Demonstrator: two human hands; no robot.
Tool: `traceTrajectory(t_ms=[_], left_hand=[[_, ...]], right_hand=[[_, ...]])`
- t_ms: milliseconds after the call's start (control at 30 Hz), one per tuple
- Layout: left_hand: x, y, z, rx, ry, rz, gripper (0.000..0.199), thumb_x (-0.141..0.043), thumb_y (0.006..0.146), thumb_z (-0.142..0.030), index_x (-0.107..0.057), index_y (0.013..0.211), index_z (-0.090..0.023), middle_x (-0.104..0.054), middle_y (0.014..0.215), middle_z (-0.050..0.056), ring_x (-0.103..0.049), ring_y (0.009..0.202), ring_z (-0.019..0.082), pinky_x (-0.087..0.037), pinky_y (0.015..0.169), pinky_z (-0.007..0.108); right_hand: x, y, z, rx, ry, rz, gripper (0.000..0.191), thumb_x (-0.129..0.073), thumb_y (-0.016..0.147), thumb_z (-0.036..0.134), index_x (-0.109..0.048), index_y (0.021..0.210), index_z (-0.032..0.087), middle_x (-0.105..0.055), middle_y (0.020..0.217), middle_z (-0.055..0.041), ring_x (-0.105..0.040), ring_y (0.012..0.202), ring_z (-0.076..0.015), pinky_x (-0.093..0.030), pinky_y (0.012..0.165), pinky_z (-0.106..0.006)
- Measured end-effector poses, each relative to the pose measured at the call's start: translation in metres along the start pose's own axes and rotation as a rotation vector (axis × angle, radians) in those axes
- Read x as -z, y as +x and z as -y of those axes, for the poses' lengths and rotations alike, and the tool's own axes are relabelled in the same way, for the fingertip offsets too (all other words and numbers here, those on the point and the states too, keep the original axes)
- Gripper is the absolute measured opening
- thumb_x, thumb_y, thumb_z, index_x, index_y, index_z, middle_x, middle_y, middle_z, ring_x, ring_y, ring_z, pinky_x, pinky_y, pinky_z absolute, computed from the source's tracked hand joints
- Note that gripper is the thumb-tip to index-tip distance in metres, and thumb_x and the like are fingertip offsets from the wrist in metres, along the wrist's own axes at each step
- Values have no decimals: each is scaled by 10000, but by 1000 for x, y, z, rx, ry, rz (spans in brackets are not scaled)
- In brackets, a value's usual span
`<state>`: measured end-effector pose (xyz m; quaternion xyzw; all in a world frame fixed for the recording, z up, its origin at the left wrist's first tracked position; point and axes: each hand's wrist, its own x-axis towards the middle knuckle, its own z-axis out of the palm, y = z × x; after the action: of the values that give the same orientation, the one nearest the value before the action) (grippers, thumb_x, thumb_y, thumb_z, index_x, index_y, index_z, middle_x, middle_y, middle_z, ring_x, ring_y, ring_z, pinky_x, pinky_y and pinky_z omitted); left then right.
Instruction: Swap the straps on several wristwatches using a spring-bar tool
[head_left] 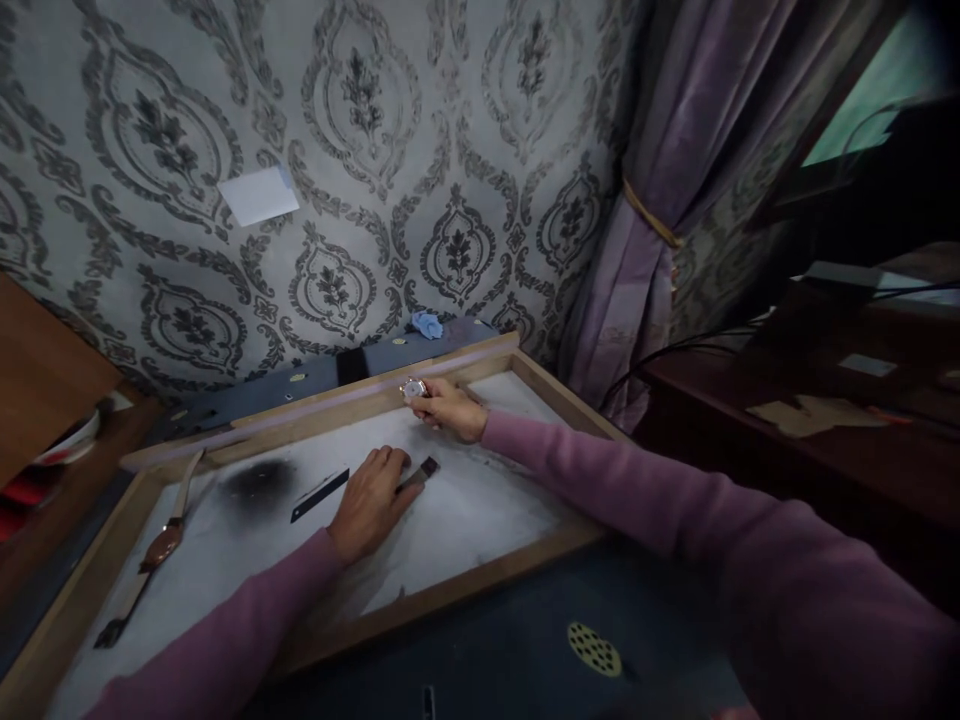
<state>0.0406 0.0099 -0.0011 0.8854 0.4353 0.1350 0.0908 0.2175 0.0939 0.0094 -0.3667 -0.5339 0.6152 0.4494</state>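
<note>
My right hand (448,410) is closed on a round watch case (412,388) with a light dial and a shiny rim, raised near the far side of a shallow wooden-framed tray (480,573). My left hand (373,505) is low over the white tray bottom. Between its thumb and fingers sits a short strap piece (426,468) with a dark end, partly hidden by the hand. Left of that hand lies a flat black strip (320,496) with a small hole. Farther left, a watch (162,545) with a brown face and pale strap stretches across the tray.
A crumpled blue cloth or glove (427,325) lies on the dark surface behind the tray. Patterned wallpaper with a white card (259,195) rises behind. A tied purple curtain (637,240) hangs at right, beside a dark desk (750,385) with cables and papers.
</note>
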Motion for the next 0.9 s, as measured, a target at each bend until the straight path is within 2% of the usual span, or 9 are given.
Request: traceTrajectory(t_ms=[267, 500, 733, 900], left_hand=[[-5, 9, 5, 58, -165, 32, 34, -522, 864, -186, -502, 882, -207, -548, 917, 37, -517, 905, 235, -404, 784, 344], [4, 9, 12, 180, -406, 72, 77, -522, 801, -167, -484, 748, -207, -491, 670, -39, -472, 666, 165, -321, 621, 276], [10, 7, 33, 309, -799, 164, 145, -584, 733, -292, -503, 685, -182, -464, 573, -56, -426, 529, 108, -324, 512, 229], [21, 0, 40, 443, -1021, 176, 237, -648, 689, -371, -531, 717, -168, -462, 578, -63, -415, 490, 81, -317, 479, 210]], right_hand=[[0, -5, -7, -88, -47, 35, 223, -612, 853, 328, -454, 761, 200, -458, 507, 83, -312, 376, -46, -260, 336, -134], [-7, -15, -16, -174, -74, 102, 201, -648, 817, 289, -486, 756, 187, -458, 507, 88, -312, 352, -34, -258, 318, -134], [-7, -20, -20, -244, -92, 101, 192, -667, 778, 192, -484, 718, 190, -532, 505, 67, -327, 324, -30, -263, 303, -145], [-14, -28, -23, -275, -92, 133, 196, -663, 798, 267, -502, 722, 185, -644, 588, 2, -331, 326, -31, -274, 296, -162]])
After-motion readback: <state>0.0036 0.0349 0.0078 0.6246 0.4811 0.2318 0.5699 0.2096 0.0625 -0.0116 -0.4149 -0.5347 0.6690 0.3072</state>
